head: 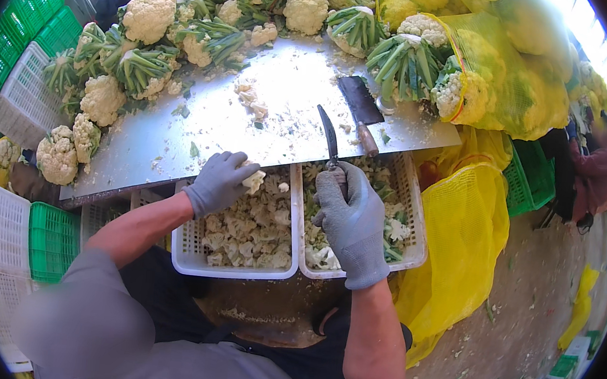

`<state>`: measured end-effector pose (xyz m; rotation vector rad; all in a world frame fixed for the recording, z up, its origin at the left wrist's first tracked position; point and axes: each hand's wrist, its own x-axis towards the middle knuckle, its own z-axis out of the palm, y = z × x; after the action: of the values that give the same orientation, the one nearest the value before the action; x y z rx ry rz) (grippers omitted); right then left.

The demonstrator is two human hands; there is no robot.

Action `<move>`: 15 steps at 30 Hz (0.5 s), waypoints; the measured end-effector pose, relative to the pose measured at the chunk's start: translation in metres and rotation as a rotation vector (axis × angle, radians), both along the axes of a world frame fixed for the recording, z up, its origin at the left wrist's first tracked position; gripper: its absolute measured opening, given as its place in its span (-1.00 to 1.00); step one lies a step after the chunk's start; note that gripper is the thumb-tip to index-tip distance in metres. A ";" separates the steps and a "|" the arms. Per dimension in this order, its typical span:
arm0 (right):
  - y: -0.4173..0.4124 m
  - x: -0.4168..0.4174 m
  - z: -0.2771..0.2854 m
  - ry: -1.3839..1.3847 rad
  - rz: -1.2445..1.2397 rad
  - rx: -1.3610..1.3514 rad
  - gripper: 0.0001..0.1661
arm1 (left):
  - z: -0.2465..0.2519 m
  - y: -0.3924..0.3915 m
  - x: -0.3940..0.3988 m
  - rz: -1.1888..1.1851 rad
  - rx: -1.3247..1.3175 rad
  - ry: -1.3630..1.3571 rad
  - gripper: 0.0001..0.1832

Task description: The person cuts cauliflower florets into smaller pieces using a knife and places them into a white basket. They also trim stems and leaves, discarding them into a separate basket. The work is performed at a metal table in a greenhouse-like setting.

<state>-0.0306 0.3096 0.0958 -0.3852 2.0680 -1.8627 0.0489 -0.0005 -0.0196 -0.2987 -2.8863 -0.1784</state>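
My left hand (222, 180), in a grey glove, holds a cauliflower piece (254, 180) at the near edge of the metal table (200, 119). Beneath it a white plastic crate (232, 273) is filled with cut florets (244, 233). My gloved right hand (351, 210) grips the handle of a curved knife (329, 131), its blade pointing away from me and up. Under that hand stands a second white crate (418, 239) holding florets and green leaf scraps (393, 253). A few cauliflower pieces (251, 98) lie on the tabletop.
A cleaver (360, 100) rests on the table. Whole cauliflowers (147, 15) line its far and left sides. Yellow mesh sacks (523, 73) bulge at the right; another sack (457, 242) hangs beside the crates. Green crates (20, 25) are stacked left. A person (598, 168) sits far right.
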 end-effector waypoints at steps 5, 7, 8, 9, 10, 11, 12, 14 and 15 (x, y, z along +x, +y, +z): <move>-0.013 0.010 -0.006 -0.094 0.047 -0.034 -0.52 | 0.015 0.001 0.055 0.448 0.624 -0.297 -0.34; -0.023 0.016 -0.013 -0.120 0.078 -0.038 -0.51 | 0.020 -0.002 0.061 0.506 1.003 -0.297 -0.33; -0.030 0.021 -0.017 -0.115 0.095 -0.047 -0.50 | 0.024 -0.002 0.063 0.504 1.050 -0.265 -0.30; -0.037 0.028 -0.023 -0.108 0.111 -0.046 -0.48 | 0.027 -0.001 0.063 0.483 1.104 -0.234 -0.29; -0.042 0.035 -0.030 -0.104 0.121 -0.044 -0.47 | 0.031 0.003 0.061 0.459 1.156 -0.208 -0.29; -0.047 0.042 -0.035 -0.127 0.125 -0.040 -0.44 | 0.036 0.006 0.060 0.435 1.208 -0.181 -0.28; -0.052 0.048 -0.041 -0.152 0.128 -0.035 -0.42 | 0.040 0.009 0.060 0.396 1.275 -0.156 -0.28; -0.066 0.058 -0.047 -0.176 0.121 -0.023 -0.36 | 0.052 0.024 0.061 0.374 1.311 -0.088 -0.28; -0.070 0.059 -0.048 -0.249 0.122 -0.053 -0.37 | 0.056 0.030 0.062 0.362 1.328 -0.052 -0.28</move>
<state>0.0285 0.2395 0.0475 -0.2706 1.7952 -1.7962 0.1108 0.0291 0.0368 0.4598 -2.1499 -1.8322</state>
